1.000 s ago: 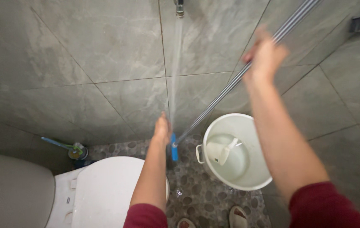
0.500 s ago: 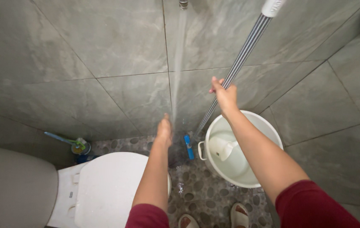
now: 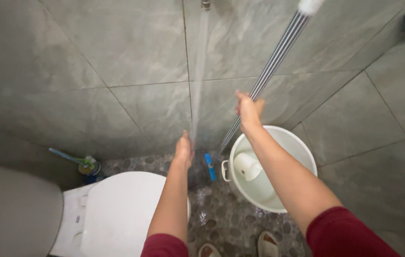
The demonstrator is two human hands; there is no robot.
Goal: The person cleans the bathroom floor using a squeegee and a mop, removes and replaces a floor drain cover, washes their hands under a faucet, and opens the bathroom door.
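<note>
Grey marble-look wall tiles [image 3: 117, 52], pebble floor [image 3: 221, 214], white toilet [image 3: 117, 214] bottom left, even indoor light.

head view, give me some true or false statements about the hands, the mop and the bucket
1. The right hand grips the striped metal mop handle. True.
2. The left hand holds the toilet brush. False: it reaches down by the stream of water, beside the mop's blue head; the brush stands apart near the wall.
3. The white bucket has a white scoop inside it. True.
4. The toilet lid is up. False: it is shut.
5. The tap at the top is dry. False: water runs down from it.
</note>
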